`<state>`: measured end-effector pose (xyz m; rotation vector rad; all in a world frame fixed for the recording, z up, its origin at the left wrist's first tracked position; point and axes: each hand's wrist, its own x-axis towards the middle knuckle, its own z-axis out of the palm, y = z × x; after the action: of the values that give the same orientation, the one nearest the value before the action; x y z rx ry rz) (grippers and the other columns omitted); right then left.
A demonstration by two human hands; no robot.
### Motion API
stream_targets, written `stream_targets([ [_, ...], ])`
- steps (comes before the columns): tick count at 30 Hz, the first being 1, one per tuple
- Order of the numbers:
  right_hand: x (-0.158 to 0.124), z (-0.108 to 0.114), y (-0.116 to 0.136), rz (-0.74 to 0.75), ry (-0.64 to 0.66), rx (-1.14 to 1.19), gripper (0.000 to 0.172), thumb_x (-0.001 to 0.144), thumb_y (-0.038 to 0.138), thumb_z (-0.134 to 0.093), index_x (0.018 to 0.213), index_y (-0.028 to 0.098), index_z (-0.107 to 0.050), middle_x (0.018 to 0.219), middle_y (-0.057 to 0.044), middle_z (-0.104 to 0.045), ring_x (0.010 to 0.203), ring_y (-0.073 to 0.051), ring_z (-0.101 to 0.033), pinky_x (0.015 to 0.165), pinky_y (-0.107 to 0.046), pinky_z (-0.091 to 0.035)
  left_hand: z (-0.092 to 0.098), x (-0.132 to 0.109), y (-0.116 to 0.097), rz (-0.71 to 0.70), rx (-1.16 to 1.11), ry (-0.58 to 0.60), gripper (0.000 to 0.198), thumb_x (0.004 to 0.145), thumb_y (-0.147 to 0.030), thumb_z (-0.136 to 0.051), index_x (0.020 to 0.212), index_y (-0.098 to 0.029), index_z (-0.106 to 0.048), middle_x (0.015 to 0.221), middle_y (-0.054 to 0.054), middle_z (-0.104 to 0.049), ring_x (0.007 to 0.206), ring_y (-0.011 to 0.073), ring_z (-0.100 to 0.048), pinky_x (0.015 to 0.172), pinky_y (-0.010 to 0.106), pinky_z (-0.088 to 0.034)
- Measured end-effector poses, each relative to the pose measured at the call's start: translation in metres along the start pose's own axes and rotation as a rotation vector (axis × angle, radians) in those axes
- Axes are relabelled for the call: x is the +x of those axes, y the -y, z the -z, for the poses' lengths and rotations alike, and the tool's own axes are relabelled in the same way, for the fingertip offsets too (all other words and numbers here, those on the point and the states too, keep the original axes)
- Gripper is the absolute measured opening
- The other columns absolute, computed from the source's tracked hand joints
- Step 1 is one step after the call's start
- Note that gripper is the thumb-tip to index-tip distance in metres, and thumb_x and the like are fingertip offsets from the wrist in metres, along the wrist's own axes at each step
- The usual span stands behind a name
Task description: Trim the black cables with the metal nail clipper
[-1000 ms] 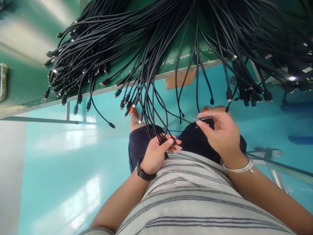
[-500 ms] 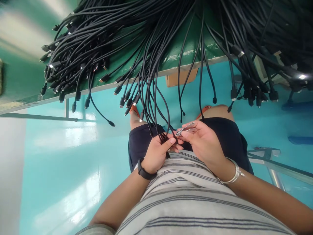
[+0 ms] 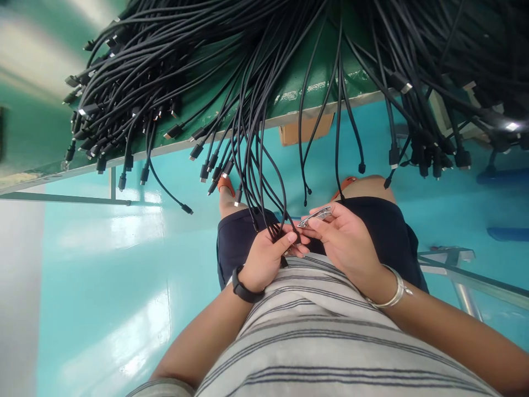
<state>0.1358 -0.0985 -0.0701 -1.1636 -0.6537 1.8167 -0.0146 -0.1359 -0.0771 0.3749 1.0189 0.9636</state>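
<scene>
- Since the earliest view, the right hand (image 3: 343, 242) had swung left and come in just beside the left hand (image 3: 266, 259), so the two nearly met in front of the striped shirt (image 3: 314, 342).
- Its thumb and fingers pinched a small silver metal piece (image 3: 314, 216), held just beside the left hand's fingertips.
- The left hand was closed around a bunch of black cables (image 3: 268, 209), which ran up from its grip to the table (image 3: 314, 95) at the far side.
- Many more cables with black plugs (image 3: 202, 173) lay heaped on the green table and hung over its edge, above the shiny teal floor (image 3: 103, 275).
</scene>
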Motion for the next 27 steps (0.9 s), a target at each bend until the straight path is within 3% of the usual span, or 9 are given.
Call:
stream_targets([
  [4, -0.003, -0.001, -0.003, 0.018, -0.015, -0.015, 0.019, 0.078, 0.029, -0.077, 0.088, 0.023, -0.062, 0.081, 0.002, -0.072, 0.082, -0.017, -0.073, 0.077, -0.033, -0.061, -0.001, 0.000, -0.001, -0.018, 0.058, -0.030, 0.024, 0.080, -0.035, -0.074, 0.083, -0.013, -0.065, 0.075, 0.003, -0.071, 0.059, 0.0107, -0.065, 0.060, 0.023, -0.053],
  [11, -0.010, -0.012, 0.005, 0.009, 0.011, -0.100, 0.022, 0.074, 0.031, -0.079, 0.083, 0.023, -0.060, 0.069, 0.003, -0.069, 0.059, -0.013, -0.066, 0.059, -0.029, -0.059, -0.007, -0.001, -0.003, -0.052, 0.172, -0.118, 0.031, 0.076, -0.032, -0.077, 0.074, -0.018, -0.050, 0.068, 0.001, -0.071, 0.055, 0.0137, -0.068, 0.046, 0.020, -0.048],
  [27, -0.007, -0.013, 0.009, -0.046, -0.003, -0.243, 0.018, 0.076, 0.028, -0.075, 0.086, 0.021, -0.061, 0.067, 0.002, -0.067, 0.058, -0.013, -0.065, 0.056, -0.027, -0.056, -0.007, -0.002, -0.004, -0.066, 0.280, -0.175, 0.032, 0.076, -0.034, -0.077, 0.074, -0.019, -0.049, 0.066, 0.001, -0.071, 0.053, 0.0127, -0.066, 0.046, 0.020, -0.047],
])
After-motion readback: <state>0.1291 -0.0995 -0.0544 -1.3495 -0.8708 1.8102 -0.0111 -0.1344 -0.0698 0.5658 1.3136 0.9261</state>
